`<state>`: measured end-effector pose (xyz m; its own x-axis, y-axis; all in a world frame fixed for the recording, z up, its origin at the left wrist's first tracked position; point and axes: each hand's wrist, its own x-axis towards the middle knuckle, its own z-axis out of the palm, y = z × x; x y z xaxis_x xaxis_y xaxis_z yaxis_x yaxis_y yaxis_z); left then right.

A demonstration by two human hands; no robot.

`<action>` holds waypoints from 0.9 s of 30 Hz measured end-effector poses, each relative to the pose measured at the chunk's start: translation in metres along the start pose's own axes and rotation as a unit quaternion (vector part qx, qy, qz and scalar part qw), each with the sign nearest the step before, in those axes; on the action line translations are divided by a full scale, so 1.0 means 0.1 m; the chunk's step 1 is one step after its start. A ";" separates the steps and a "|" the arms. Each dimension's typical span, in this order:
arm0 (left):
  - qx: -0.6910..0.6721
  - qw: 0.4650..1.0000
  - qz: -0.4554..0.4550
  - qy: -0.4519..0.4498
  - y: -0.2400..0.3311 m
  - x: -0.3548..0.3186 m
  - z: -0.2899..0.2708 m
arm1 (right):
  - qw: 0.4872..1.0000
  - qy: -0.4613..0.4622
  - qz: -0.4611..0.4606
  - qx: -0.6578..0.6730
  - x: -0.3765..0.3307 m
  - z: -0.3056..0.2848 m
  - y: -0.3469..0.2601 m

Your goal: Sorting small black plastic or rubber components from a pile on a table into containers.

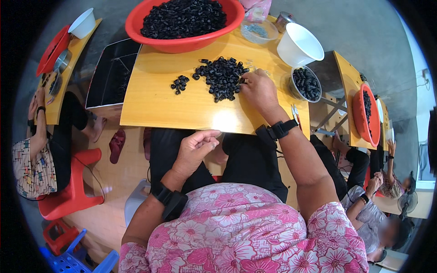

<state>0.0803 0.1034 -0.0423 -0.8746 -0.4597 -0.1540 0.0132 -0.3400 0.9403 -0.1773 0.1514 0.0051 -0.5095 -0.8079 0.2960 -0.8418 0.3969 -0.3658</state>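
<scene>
On the yellow table [168, 111] lies a loose pile of small black ring-like plastic pieces [221, 77], with a smaller cluster of the same pieces [180, 84] to its left. My right hand [260, 92] is at the pile's right edge, its fingertips closed on a small black piece. Just off the table's front edge, over my lap, my left hand [195, 152] has its fingers curled in and the thumb close to the index finger. Whatever the left hand may hold is hidden. Some tiny clear pieces [251, 65] lie beyond my right hand.
A large red basin [186, 42] heaped with black pieces stands at the back. Toward the right are a clear tub of black parts [306, 83], a white bucket [293, 50], a shallow clear bowl [259, 31] and small snips [296, 114]. Other people sit at tables on both sides.
</scene>
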 end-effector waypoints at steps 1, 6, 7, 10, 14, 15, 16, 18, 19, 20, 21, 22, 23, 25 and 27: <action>0.000 1.000 0.002 0.002 0.00 -0.01 0.00 | 1.000 -0.001 -0.002 0.001 -0.03 -0.03 -0.01; -0.011 1.000 0.007 0.005 -0.05 0.00 -0.03 | 0.989 0.049 -0.103 0.093 -0.39 -0.30 -0.24; -0.016 1.000 0.011 -0.001 -0.07 0.00 -0.04 | 0.988 0.011 -0.084 0.130 -0.50 -0.39 -0.36; -0.036 0.999 0.006 -0.005 -0.02 0.04 0.01 | 0.969 0.005 -0.148 0.196 -0.79 -0.34 -0.52; -0.100 0.995 -0.004 0.000 -0.04 -0.02 0.02 | 0.972 -0.082 -0.185 0.123 -1.01 -0.30 -0.79; -0.078 0.997 0.005 -0.008 -0.06 -0.02 0.00 | 0.969 -0.076 -0.205 0.119 -1.05 -0.24 -0.78; -0.078 0.997 0.006 -0.014 -0.07 -0.02 -0.01 | 0.965 -0.070 -0.225 0.114 -1.08 -0.19 -0.76; -0.019 1.000 -0.015 0.001 -0.08 -0.02 -0.02 | 0.967 -0.066 -0.231 0.089 -1.12 -0.16 -0.75; -0.019 1.000 -0.014 -0.002 -0.11 -0.02 -0.03 | 0.966 -0.067 -0.239 0.067 -1.13 -0.16 -0.75; -0.016 1.000 -0.016 0.003 -0.13 -0.03 -0.03 | 0.967 -0.065 -0.238 0.065 -1.12 -0.20 -0.74; -0.013 1.000 -0.018 0.010 -0.15 -0.03 -0.05 | 0.970 -0.060 -0.217 0.092 -1.08 -0.28 -0.72; -0.014 1.000 -0.017 0.009 -0.14 -0.02 -0.04 | 0.972 -0.054 -0.195 0.119 -1.05 -0.34 -0.67; -0.019 1.000 -0.013 0.010 -0.11 -0.02 -0.02 | 0.982 -0.030 -0.151 0.109 -1.01 -0.36 -0.56; -0.027 0.999 -0.010 0.015 -0.10 -0.04 -0.01 | 0.990 -0.005 0.007 0.140 -0.92 -0.41 -0.26; -0.034 0.999 -0.013 0.012 -0.07 -0.02 0.00 | 0.993 0.089 0.050 0.065 -0.79 -0.38 0.17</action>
<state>0.0818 0.1067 -0.0490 -0.8636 -0.4691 -0.1850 0.0254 -0.4069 0.9131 -0.1585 0.2384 0.0086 -0.6227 -0.6729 0.3993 -0.7612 0.4028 -0.5082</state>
